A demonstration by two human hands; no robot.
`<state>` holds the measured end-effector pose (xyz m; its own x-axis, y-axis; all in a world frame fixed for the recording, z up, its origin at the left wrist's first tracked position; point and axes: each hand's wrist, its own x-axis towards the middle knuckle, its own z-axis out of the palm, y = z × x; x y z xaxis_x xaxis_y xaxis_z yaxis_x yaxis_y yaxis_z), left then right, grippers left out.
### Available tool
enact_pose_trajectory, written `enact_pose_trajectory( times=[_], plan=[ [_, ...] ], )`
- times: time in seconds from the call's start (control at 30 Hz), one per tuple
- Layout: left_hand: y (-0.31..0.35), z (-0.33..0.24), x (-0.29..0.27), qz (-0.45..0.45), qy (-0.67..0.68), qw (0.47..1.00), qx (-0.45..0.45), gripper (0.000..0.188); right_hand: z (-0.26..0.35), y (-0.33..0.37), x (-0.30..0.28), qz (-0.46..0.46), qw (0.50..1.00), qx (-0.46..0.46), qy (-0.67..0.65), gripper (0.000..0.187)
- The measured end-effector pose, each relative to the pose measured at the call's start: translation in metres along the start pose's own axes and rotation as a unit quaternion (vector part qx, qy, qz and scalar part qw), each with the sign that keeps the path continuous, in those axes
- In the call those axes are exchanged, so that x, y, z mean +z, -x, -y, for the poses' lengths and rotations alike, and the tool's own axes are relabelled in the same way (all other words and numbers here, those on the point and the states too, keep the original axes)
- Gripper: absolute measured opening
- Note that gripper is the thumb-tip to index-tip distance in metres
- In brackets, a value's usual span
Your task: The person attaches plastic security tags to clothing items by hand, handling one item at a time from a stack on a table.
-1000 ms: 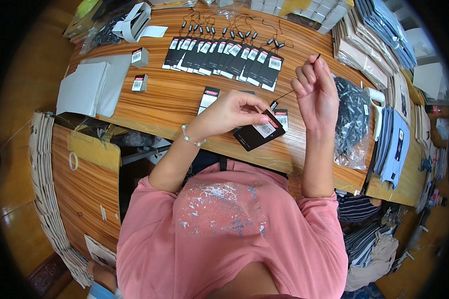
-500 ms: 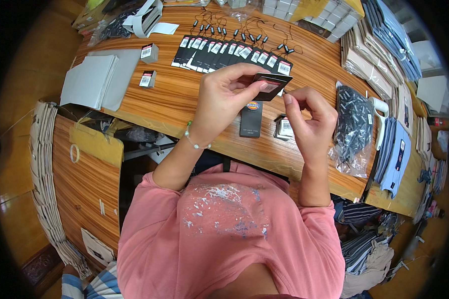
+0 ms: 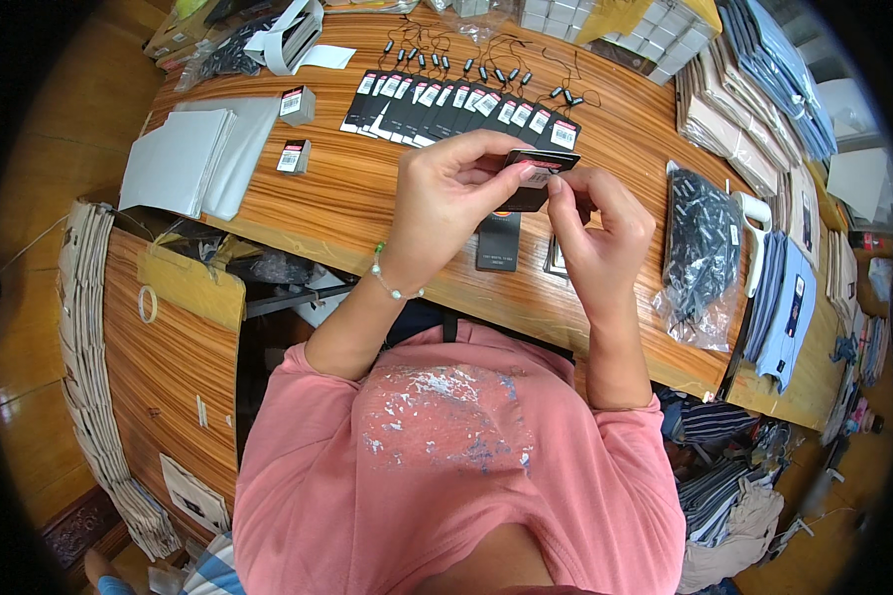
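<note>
In front of me my left hand (image 3: 454,188) is closed, thumb against fingers, on black hang tags (image 3: 528,199) with a barcode label; exactly how many are in the grip I cannot tell. My right hand (image 3: 607,230) pinches at their right end, its thumb on the label side and its fingertips partly hidden. Just below them a single black hang tag (image 3: 498,243) lies on the table. Another small labelled stack (image 3: 555,256) is mostly covered by my right hand. Beyond my hands, several black hang tags (image 3: 437,107) overlap in a row, their black cords (image 3: 466,61) stretched away from me.
Two small label stacks (image 3: 295,157) and white sheets (image 3: 179,159) lie left on the wooden table (image 3: 347,213). At right are a plastic bag of black cords (image 3: 702,243), a white-handled tool (image 3: 757,233) and folded clothes (image 3: 789,307). White boxes (image 3: 645,35) stand behind. Part of another person (image 3: 109,575) shows lower left.
My right hand has moved left and slightly in, from beside the tags onto their right end. My left hand keeps its grip. The other person's limbs at lower left have shifted.
</note>
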<state>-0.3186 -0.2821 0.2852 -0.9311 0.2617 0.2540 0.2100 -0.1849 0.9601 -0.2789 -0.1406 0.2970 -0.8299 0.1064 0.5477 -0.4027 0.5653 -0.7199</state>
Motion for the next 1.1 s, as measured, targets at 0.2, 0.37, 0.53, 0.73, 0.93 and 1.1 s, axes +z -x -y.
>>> enact_pose_trajectory(
  times=[0.2, 0.37, 0.53, 0.73, 0.93, 1.1],
  plan=[
    [0.003, -0.003, 0.004, 0.001, -0.057, 0.998, 0.014, 0.012, -0.004, 0.001, 0.002, -0.012, 1.000, -0.005, 0.013, 0.007],
    [0.005, -0.009, 0.004, 0.014, -0.178, 0.981, 0.071, 0.011, -0.009, 0.005, 0.006, -0.030, 0.998, -0.042, 0.041, 0.007],
    [0.006, -0.009, 0.003, 0.038, -0.264, 0.953, 0.142, 0.014, -0.022, 0.010, 0.005, 0.028, 0.930, 0.218, -0.295, 0.006],
    [0.006, -0.007, 0.002, 0.065, -0.278, 0.949, 0.136, 0.013, -0.025, 0.012, 0.014, -0.029, 0.998, -0.006, -0.046, 0.007],
    [0.006, -0.008, 0.002, 0.059, -0.309, 0.933, 0.175, 0.016, -0.029, 0.009, 0.003, 0.083, 0.910, 0.232, -0.332, 0.009],
    [0.008, -0.010, 0.002, 0.030, -0.309, 0.928, 0.208, 0.015, -0.027, 0.008, 0.001, 0.086, 0.882, 0.241, -0.394, 0.009]
  ],
)
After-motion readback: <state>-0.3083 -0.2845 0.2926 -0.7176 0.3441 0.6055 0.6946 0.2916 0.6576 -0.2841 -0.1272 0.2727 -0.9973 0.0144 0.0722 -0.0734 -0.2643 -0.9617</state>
